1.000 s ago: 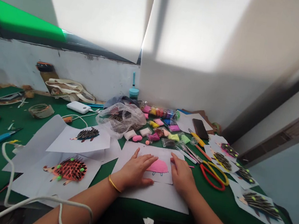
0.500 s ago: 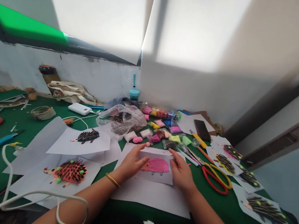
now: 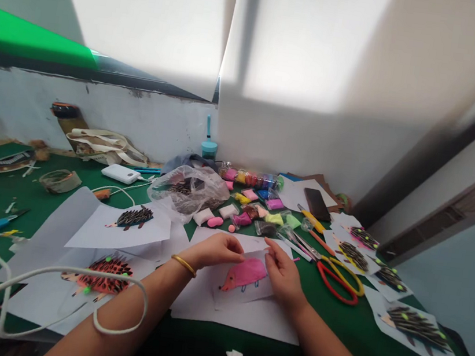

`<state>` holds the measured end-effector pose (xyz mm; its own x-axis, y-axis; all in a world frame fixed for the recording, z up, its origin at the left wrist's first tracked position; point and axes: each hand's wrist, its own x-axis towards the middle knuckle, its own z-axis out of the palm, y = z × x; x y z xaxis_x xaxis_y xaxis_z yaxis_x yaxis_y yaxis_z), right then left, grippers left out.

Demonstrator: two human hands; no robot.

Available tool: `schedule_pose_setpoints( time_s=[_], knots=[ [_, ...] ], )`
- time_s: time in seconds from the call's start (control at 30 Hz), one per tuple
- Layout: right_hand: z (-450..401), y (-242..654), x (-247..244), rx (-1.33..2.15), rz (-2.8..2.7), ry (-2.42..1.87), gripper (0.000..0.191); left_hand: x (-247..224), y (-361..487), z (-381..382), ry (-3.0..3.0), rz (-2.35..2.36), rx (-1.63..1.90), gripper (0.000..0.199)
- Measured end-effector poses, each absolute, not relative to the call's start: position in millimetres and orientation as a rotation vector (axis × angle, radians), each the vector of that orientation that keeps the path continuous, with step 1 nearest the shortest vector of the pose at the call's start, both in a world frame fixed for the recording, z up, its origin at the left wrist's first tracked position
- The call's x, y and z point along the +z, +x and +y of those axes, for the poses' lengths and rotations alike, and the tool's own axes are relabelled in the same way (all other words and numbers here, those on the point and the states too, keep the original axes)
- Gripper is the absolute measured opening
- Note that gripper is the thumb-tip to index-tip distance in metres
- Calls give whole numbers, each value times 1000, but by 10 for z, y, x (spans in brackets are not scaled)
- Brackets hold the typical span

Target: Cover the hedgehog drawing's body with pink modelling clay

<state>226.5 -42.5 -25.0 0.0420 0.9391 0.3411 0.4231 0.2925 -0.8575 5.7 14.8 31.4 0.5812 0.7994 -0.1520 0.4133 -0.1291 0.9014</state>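
Observation:
A small white card (image 3: 230,302) carries a pink clay hedgehog body (image 3: 251,270) with a peach face and blue-outlined feet. It sits tilted over larger white sheets (image 3: 189,306). My left hand (image 3: 221,250) reaches over the card's upper left, fingers pressed together at the top of the pink clay; whether they pinch anything is hidden. At the right, my right hand (image 3: 285,272) grips the card's edge, its thumb near the upper corner. Just beyond the card lie a pink clay lump (image 3: 215,222) and a small clay ball (image 3: 231,228).
Bagged coloured clay (image 3: 241,218) and a plastic bag of dark seeds (image 3: 189,192) lie behind. Scissors (image 3: 340,279) rest at the right beside finished hedgehog cards (image 3: 414,327). More hedgehog pictures (image 3: 129,219) and a white cable (image 3: 76,270) occupy the left; a phone (image 3: 317,204) lies behind.
The card has turned, its left side dipping toward me. My left hand has moved from its left edge to over the top of the pink clay. The view has shifted slightly.

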Motion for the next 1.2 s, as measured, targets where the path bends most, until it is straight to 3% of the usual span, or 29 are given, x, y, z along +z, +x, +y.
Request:
schedule_pose_setpoints(
  time_s=[0.33, 0.53, 1.2],
  knots=[
    [-432, 2253, -236, 642, -1602, -1284, 42, 169, 219, 118, 1916, 1097, 415, 22],
    [-443, 2246, -200, 684, -1591, -1279, 43, 198, 190, 91, 1865, 1030, 423, 33],
    [-422, 2299, -181, 921, -1375, -1289, 34, 85, 285, -15, 1163, 918, 986, 42]
  ],
)
